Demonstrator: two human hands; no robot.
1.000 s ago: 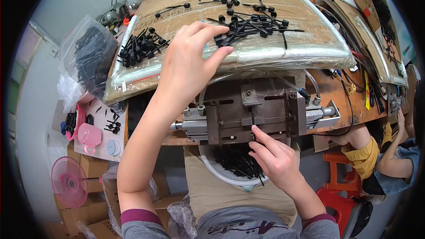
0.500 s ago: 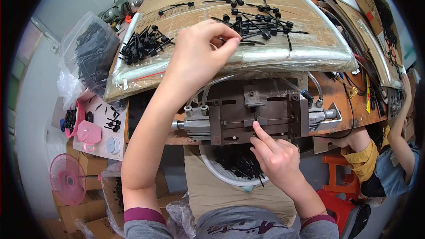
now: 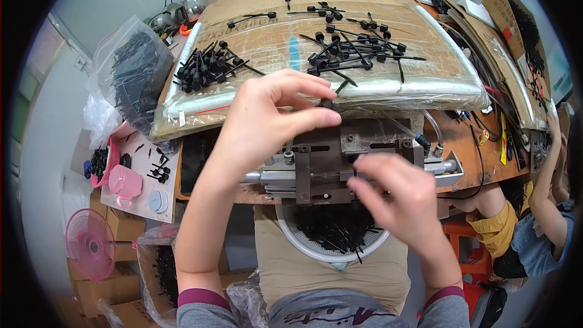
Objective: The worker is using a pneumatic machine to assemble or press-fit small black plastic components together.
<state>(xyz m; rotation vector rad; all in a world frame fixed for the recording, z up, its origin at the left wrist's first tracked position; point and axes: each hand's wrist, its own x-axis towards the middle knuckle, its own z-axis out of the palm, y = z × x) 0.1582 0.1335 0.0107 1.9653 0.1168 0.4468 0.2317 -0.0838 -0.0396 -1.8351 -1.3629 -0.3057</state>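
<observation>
My left hand [image 3: 273, 109] is over the near edge of the wrapped cardboard board. Between its thumb and fingertips I hold a small black plastic part [image 3: 327, 104] with a round head and a thin stem. My right hand [image 3: 401, 191], smeared by motion, is over the middle of the dark metal fixture [image 3: 319, 146]; its thumb and forefinger look apart, and I see nothing between them. The right fingers hide part of the fixture's centre block. More of these stemmed black parts [image 3: 349, 48] lie loose on the board [image 3: 255, 42], with a denser pile [image 3: 206, 67] at its left.
Below the fixture, a white basket [image 3: 291, 248] full of black parts rests on my lap. Pneumatic cylinders [image 3: 276, 179] flank the fixture. On the left are a pink mug [image 3: 125, 183], a bag of black parts [image 3: 143, 73] and a pink fan [image 3: 91, 244]. Another person's arm [image 3: 546, 164] is at right.
My left hand has come down and toward me off the pile, now with a black part in its fingers. My right hand has changed from a pointing forefinger on the fixture to a thumb-and-finger spread.
</observation>
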